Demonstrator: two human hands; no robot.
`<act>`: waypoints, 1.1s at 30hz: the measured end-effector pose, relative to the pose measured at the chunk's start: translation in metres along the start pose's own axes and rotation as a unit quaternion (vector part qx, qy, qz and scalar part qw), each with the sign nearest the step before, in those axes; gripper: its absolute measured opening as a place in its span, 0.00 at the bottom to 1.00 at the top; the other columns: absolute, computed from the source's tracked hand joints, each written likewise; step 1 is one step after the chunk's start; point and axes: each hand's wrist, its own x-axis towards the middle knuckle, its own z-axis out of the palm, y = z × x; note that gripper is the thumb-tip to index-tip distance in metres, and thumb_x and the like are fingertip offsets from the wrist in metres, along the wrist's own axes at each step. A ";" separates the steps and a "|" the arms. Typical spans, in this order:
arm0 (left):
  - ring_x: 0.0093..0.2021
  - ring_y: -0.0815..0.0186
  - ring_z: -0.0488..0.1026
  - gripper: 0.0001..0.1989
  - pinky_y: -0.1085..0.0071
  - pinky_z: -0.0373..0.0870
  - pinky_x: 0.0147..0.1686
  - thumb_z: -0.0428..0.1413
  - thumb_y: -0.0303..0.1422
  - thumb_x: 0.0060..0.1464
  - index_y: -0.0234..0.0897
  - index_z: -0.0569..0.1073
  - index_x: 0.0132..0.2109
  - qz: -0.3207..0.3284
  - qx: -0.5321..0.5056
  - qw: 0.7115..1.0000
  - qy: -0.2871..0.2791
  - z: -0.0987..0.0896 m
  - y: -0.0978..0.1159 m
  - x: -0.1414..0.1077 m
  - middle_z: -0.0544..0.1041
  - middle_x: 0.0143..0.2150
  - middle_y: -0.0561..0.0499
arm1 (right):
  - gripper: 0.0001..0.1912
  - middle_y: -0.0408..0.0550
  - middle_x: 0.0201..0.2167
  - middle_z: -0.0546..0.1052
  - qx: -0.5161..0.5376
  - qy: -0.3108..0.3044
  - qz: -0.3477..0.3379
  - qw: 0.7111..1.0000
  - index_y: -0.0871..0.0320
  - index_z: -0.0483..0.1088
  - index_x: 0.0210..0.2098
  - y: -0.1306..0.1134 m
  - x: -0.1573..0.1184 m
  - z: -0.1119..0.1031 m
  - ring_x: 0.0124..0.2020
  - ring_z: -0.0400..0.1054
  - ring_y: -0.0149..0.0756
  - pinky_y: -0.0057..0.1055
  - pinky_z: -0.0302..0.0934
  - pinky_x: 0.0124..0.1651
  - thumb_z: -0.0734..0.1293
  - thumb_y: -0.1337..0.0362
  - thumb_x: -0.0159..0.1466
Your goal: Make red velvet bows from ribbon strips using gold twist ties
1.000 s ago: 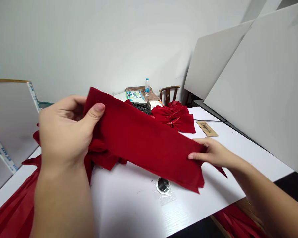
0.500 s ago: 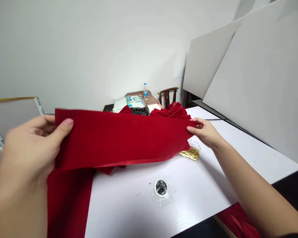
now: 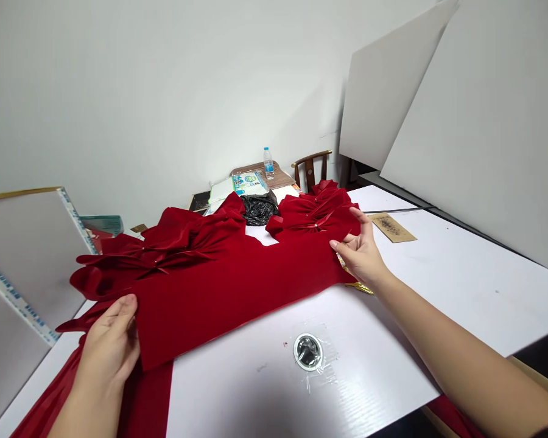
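Note:
A long strip of red velvet [image 3: 219, 292] lies across the white table, its left end near my left hand [image 3: 110, 342] and its right end at my right hand [image 3: 360, 252]. Both hands grip its edges. A red velvet bow [image 3: 164, 252] lies behind the strip on the left, and a second bow [image 3: 315, 214] lies behind its right end, partly overlapped by it. Gold twist ties [image 3: 360, 287] poke out from under the strip beside my right wrist, mostly hidden.
A round tape roll [image 3: 307, 351] sits on clear film on the white table [image 3: 274, 389]. Further back are a kraft card [image 3: 393, 227], a black plastic bag [image 3: 259, 208], a water bottle [image 3: 268, 163] and a wooden chair [image 3: 310, 170]. White boards [image 3: 484, 121] stand at the right.
The velvet strip has come down from mid-air and now lies on the table. The left bow has come into view, and the gold ties are mostly covered. My hands have moved lower.

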 end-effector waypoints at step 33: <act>0.21 0.70 0.67 0.16 0.74 0.65 0.16 0.69 0.31 0.39 0.55 0.81 0.38 0.060 0.064 0.995 0.049 -0.002 -0.026 -0.006 0.79 0.30 0.65 | 0.17 0.50 0.47 0.83 -0.047 0.097 -0.036 0.993 0.54 0.80 0.40 0.020 -0.001 -0.003 0.51 0.77 0.41 0.44 0.70 0.61 0.81 0.55 0.54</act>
